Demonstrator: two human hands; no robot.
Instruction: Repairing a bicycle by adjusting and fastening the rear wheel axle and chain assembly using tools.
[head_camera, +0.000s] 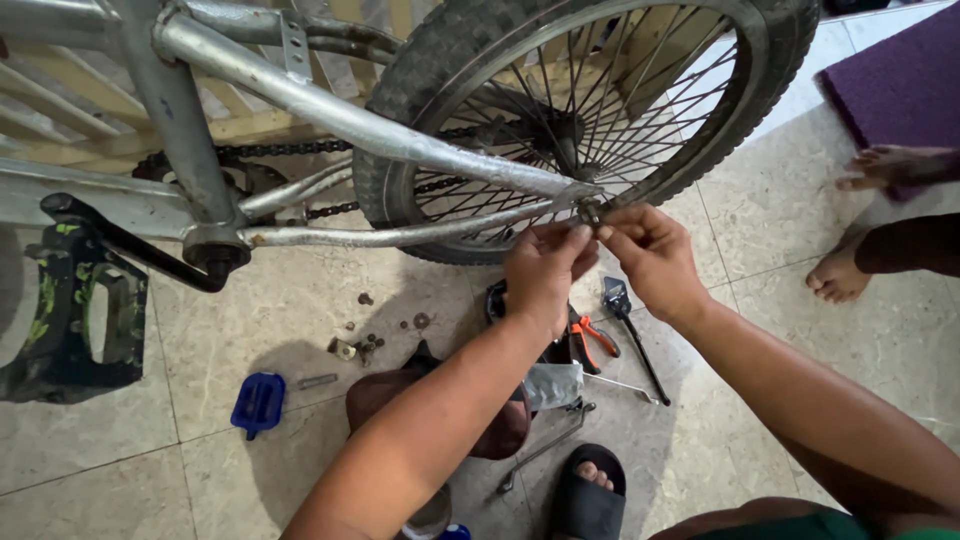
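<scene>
Silver axle nut (588, 212) pinched by left hand (540, 275) and right hand (652, 260) fingers; best turned squarely, wheel (600, 110) steadied.

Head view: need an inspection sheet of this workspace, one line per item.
Surface: pale tiled floor.
Job's things: silver bike frame; rear wheel in the frame; axle nut at the dropout; chain on.
Clutter: blue pedal, small nuts, pliers, wrench, second pedal on its crank.
Grippers: left hand and right hand both pinch at the axle nut.
Cables: nothing seen.
Surroundings: another person's bare feet, purple mat, wooden slats behind the bike.
</scene>
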